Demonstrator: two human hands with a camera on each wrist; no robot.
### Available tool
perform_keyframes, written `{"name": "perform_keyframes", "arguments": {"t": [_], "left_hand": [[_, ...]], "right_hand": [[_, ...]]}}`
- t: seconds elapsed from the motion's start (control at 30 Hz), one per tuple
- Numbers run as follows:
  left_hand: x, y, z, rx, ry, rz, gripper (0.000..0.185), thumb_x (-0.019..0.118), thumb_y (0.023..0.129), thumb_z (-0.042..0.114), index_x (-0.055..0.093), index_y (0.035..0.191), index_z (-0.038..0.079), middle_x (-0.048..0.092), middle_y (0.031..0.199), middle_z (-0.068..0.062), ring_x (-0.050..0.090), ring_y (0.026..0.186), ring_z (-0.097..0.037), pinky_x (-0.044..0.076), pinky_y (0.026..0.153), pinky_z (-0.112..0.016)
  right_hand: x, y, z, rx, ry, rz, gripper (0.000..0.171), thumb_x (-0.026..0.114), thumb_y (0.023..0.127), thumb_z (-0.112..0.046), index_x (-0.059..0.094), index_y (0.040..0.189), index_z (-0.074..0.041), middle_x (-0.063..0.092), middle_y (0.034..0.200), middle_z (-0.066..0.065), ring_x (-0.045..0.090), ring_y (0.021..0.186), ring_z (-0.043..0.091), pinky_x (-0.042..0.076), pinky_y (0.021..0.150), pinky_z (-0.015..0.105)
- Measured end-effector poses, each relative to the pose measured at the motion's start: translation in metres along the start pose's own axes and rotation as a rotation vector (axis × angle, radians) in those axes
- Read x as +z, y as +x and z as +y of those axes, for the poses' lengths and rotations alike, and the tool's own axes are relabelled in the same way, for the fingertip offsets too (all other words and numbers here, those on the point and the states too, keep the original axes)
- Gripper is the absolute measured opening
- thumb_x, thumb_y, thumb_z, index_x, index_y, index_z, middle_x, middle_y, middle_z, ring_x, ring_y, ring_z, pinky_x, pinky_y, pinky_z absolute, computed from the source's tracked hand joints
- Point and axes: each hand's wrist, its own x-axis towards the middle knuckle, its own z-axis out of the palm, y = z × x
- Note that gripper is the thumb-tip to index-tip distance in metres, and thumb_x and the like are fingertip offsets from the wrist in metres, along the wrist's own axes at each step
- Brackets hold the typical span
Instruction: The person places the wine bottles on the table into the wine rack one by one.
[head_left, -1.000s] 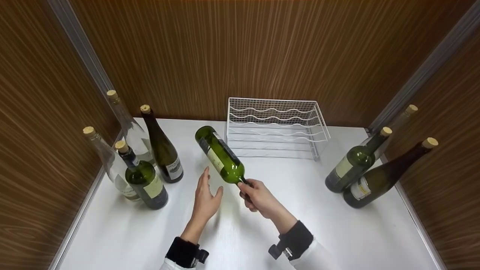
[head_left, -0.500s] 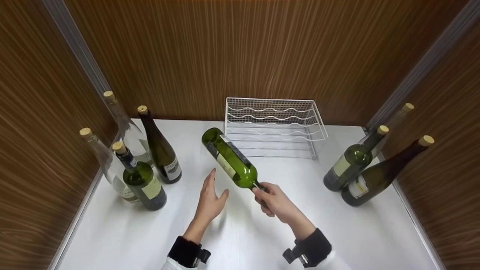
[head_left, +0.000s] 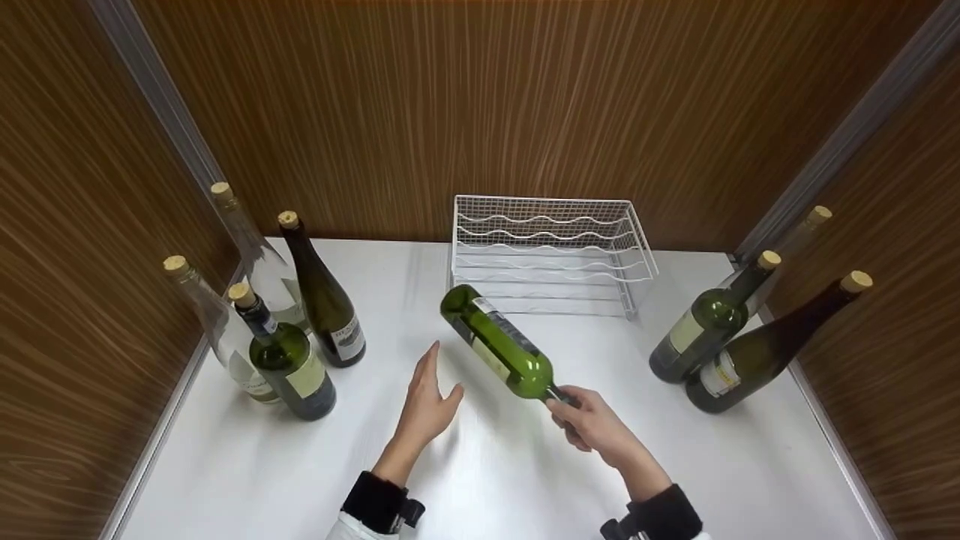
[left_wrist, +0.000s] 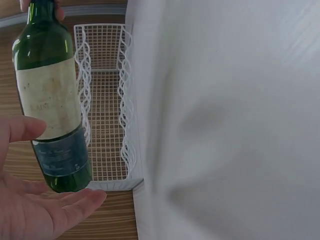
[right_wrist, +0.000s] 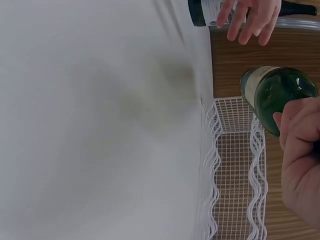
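Note:
My right hand (head_left: 596, 426) grips the neck of a green wine bottle (head_left: 501, 346), which hangs tilted above the table with its base pointing up and left. The cream and blue label of this wine bottle (left_wrist: 52, 100) shows in the left wrist view. My left hand (head_left: 427, 409) is left of the bottle, fingers straight and thumb spread, holding nothing. A gap separates it from the bottle in the head view. In the right wrist view, my right hand (right_wrist: 302, 160) curls round the neck and hides most of it.
A white wire wine rack (head_left: 547, 255) with wavy bars stands at the back wall. Several corked bottles stand at left, including a dark brown one (head_left: 330, 315) and a green one (head_left: 292, 367). At right are another green bottle (head_left: 701, 330) and a dark bottle (head_left: 757, 360).
My right hand has carried the green wine bottle right and toward me, keeping it tilted. My left hand has shifted slightly right, still apart from the bottle.

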Motion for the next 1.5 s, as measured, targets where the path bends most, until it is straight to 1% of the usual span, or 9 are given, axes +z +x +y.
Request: {"name": "perform_keyframes", "arguments": {"t": [0.23, 0.37, 0.47, 0.73, 0.93, 1.1, 1.33, 1.5], "left_hand": [[0.003, 0.0, 0.0, 0.002, 0.018, 0.0, 0.075, 0.067, 0.092, 0.009, 0.024, 0.152, -0.003, 0.03, 0.151, -0.027, 0.031, 0.138, -0.043, 0.032, 0.109, -0.054], [0.006, 0.0, 0.0, 0.011, 0.024, -0.009, 0.075, 0.067, 0.091, 0.01, 0.024, 0.152, -0.003, 0.03, 0.151, -0.028, 0.032, 0.138, -0.043, 0.033, 0.109, -0.054], [0.008, 0.0, 0.0, 0.025, 0.031, -0.018, 0.075, 0.067, 0.091, 0.011, 0.024, 0.152, -0.004, 0.03, 0.151, -0.029, 0.032, 0.137, -0.044, 0.033, 0.109, -0.054], [0.016, 0.002, 0.001, 0.02, 0.059, -0.065, 0.075, 0.066, 0.094, 0.017, 0.023, 0.154, 0.0, 0.027, 0.153, -0.028, 0.029, 0.139, -0.043, 0.031, 0.11, -0.054], [0.024, 0.003, 0.005, 0.027, 0.069, -0.116, 0.076, 0.065, 0.095, 0.023, 0.022, 0.155, 0.002, 0.024, 0.154, -0.029, 0.029, 0.139, -0.044, 0.032, 0.108, -0.056], [0.033, 0.004, 0.01, 0.032, 0.081, -0.151, 0.077, 0.066, 0.095, 0.028, 0.023, 0.155, 0.005, 0.024, 0.155, -0.027, 0.03, 0.139, -0.043, 0.033, 0.108, -0.056], [0.047, 0.002, 0.018, 0.032, 0.093, -0.207, 0.077, 0.064, 0.096, 0.033, 0.022, 0.156, 0.009, 0.024, 0.156, -0.024, 0.03, 0.14, -0.042, 0.032, 0.108, -0.057], [0.055, 0.0, 0.021, 0.036, 0.102, -0.245, 0.078, 0.064, 0.096, 0.035, 0.022, 0.157, 0.012, 0.024, 0.157, -0.022, 0.03, 0.14, -0.041, 0.032, 0.108, -0.056]], "right_hand": [[-0.018, -0.008, 0.017, 0.018, 0.026, 0.084, 0.023, 0.056, 0.101, -0.02, 0.052, 0.093, 0.0, 0.045, 0.068, 0.002, 0.032, 0.045, 0.007, 0.027, 0.039, 0.02], [-0.027, -0.009, 0.025, 0.026, 0.036, 0.145, 0.025, 0.056, 0.101, -0.02, 0.049, 0.09, 0.002, 0.044, 0.068, 0.002, 0.031, 0.045, 0.007, 0.026, 0.039, 0.02], [-0.033, -0.007, 0.031, 0.035, 0.045, 0.196, 0.027, 0.056, 0.101, -0.02, 0.048, 0.091, 0.004, 0.044, 0.068, 0.002, 0.032, 0.044, 0.007, 0.026, 0.039, 0.02], [-0.044, -0.003, 0.043, 0.049, 0.05, 0.351, 0.024, 0.056, 0.101, -0.017, 0.049, 0.09, 0.003, 0.047, 0.068, 0.005, 0.034, 0.043, 0.008, 0.026, 0.039, 0.021], [-0.049, -0.001, 0.048, 0.074, 0.095, 0.448, 0.02, 0.056, 0.101, -0.013, 0.049, 0.092, 0.003, 0.047, 0.069, 0.006, 0.033, 0.043, 0.008, 0.026, 0.039, 0.021], [-0.054, 0.002, 0.051, 0.08, 0.105, 0.495, 0.021, 0.054, 0.101, -0.014, 0.049, 0.096, 0.006, 0.046, 0.07, 0.005, 0.034, 0.044, 0.009, 0.027, 0.04, 0.021], [-0.061, 0.006, 0.053, 0.081, 0.088, 0.538, 0.019, 0.052, 0.102, -0.015, 0.048, 0.096, 0.003, 0.046, 0.069, 0.003, 0.036, 0.045, 0.009, 0.029, 0.04, 0.021], [-0.066, 0.01, 0.051, 0.095, 0.104, 0.571, 0.019, 0.051, 0.103, -0.016, 0.046, 0.1, 0.002, 0.045, 0.071, 0.003, 0.037, 0.047, 0.009, 0.031, 0.041, 0.021]]}}
